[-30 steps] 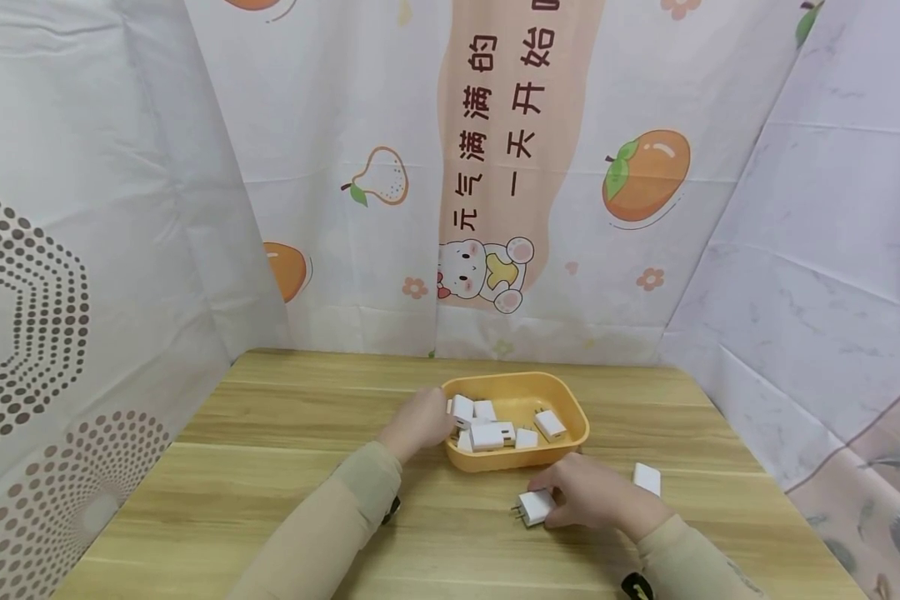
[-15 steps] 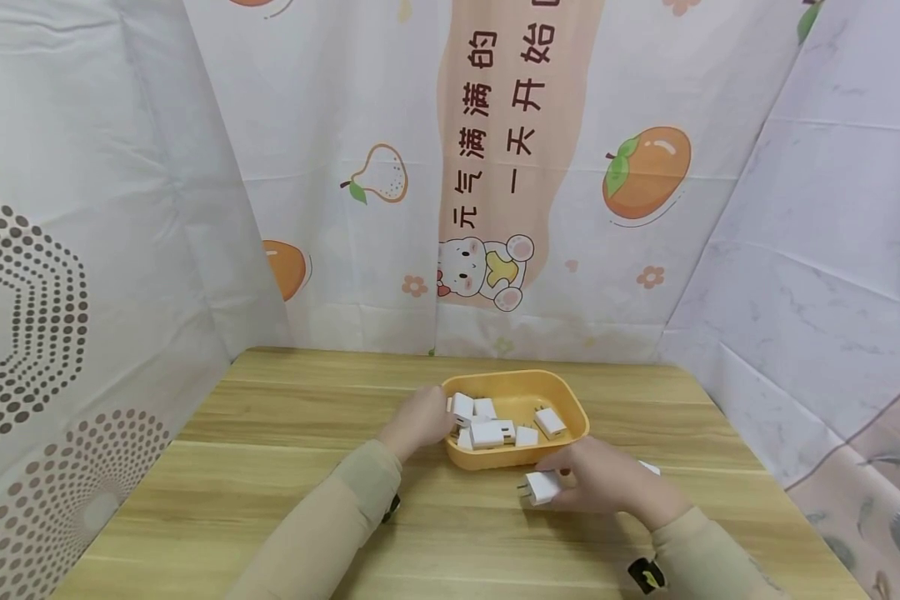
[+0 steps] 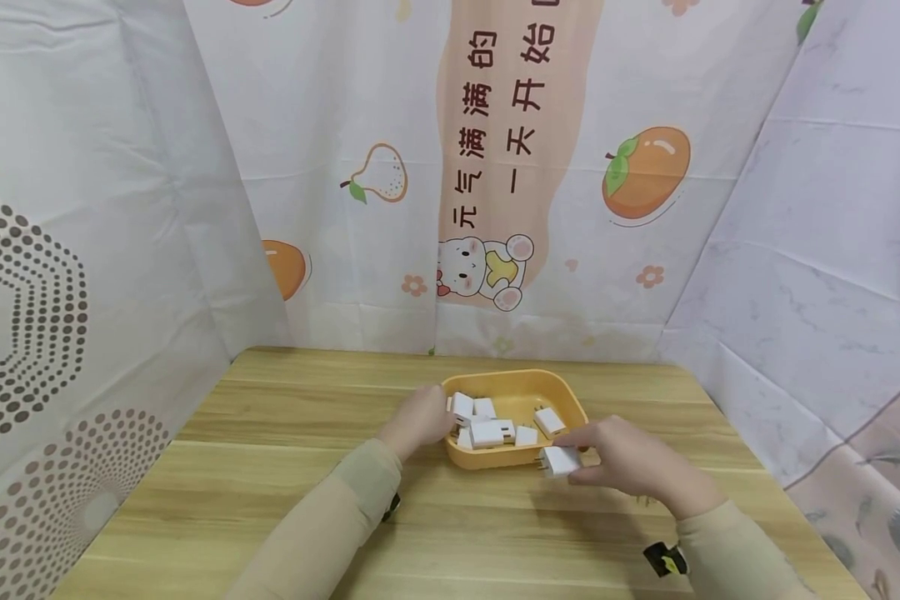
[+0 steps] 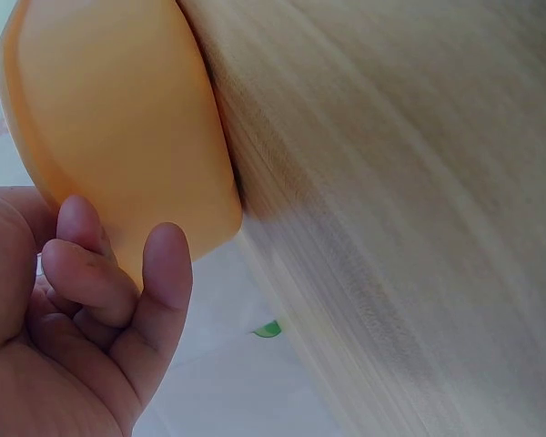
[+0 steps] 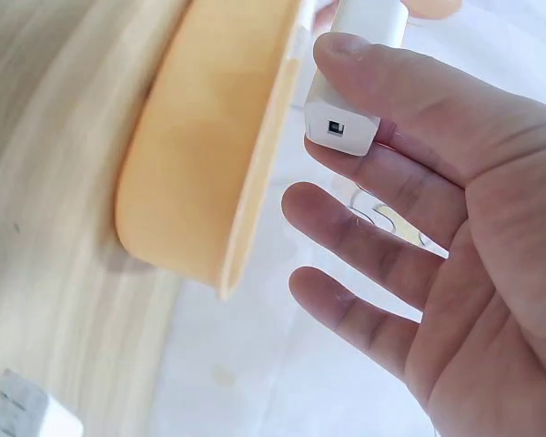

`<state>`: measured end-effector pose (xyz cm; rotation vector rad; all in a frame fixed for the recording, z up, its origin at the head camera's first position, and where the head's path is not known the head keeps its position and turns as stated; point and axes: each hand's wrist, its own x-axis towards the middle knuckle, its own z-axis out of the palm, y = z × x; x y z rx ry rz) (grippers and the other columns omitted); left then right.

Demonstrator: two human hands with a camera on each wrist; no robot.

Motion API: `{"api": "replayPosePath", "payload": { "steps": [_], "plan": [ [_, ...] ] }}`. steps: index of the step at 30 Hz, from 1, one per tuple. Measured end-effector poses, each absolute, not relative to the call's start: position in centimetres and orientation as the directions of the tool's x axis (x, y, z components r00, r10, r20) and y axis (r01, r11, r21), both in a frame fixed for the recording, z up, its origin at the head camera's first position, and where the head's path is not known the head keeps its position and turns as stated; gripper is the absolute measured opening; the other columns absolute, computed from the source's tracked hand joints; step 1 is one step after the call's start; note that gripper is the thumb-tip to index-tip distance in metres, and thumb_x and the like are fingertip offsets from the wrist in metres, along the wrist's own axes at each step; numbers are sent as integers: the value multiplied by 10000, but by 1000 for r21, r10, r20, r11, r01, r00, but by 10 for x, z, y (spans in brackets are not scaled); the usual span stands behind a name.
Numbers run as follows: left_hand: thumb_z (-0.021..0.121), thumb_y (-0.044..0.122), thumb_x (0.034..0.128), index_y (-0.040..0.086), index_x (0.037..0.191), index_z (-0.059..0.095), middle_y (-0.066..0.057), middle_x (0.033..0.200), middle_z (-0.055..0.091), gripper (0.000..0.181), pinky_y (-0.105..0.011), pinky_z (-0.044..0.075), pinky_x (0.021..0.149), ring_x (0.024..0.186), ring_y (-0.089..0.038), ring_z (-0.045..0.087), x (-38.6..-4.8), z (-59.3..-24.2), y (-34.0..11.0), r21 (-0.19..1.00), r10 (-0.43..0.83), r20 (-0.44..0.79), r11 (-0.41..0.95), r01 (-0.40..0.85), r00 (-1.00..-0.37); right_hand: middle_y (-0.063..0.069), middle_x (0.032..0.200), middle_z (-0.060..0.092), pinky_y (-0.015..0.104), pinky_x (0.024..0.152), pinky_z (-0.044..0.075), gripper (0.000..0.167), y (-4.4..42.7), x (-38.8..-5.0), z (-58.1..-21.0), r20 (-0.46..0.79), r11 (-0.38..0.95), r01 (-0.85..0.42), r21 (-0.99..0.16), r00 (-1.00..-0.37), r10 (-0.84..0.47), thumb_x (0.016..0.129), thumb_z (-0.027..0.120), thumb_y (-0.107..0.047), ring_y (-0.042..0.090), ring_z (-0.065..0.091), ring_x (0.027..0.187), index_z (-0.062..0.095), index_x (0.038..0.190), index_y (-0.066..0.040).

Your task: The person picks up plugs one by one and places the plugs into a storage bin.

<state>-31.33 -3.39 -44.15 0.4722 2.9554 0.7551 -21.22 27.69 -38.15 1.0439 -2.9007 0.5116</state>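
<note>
A white charger plug with metal prongs is pinched between the thumb and a finger of my right hand. It is held up at the near right of a yellow plastic basket, and its port end faces the camera in the right wrist view. Several white charger plugs lie in the basket, most of them toward its left side. My left hand grips the basket's left rim. In the left wrist view, its fingers curl at the basket's edge, and some fingertips are hidden.
Another white charger plug lies on the wooden table, right of the basket; in the head view my right hand mostly covers it. Printed curtains hang behind the table and along both sides.
My right hand has lifted the charger plug off the table and carried it up and right to the basket's near rim. The left hand stays on the basket.
</note>
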Motion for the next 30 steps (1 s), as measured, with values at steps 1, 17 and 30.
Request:
{"api": "replayPosePath", "payload": {
  "steps": [1, 17, 30],
  "plan": [
    [650, 149, 907, 87, 752, 627, -14, 664, 519, 168, -289, 407, 491, 536, -141, 487, -313, -441, -34, 475, 308, 25, 833, 283, -951, -43, 1106, 737, 283, 697, 540, 386, 279, -212, -380, 125, 726, -618, -302, -781, -612, 806, 869, -213, 41, 638, 847, 769, 1175, -164],
    [638, 138, 902, 81, 757, 628, -14, 658, 515, 156, -275, 394, 469, 516, -129, 478, -310, -439, -34, 484, 307, 25, 829, 280, -951, -130, 980, 713, 238, 577, 456, 414, 291, -210, -372, 122, 758, -579, -299, -811, -572, 816, 862, -244, 11, 532, 659, 753, 1215, -218],
    [636, 138, 921, 89, 727, 623, -15, 631, 520, 200, -267, 383, 453, 486, -119, 465, -312, -440, -34, 495, 310, 11, 825, 274, -951, -112, 990, 720, 254, 640, 491, 364, 287, -217, -373, 155, 763, -591, -262, -806, -571, 806, 865, -219, -2, 562, 737, 774, 1155, -166]
  ]
}}
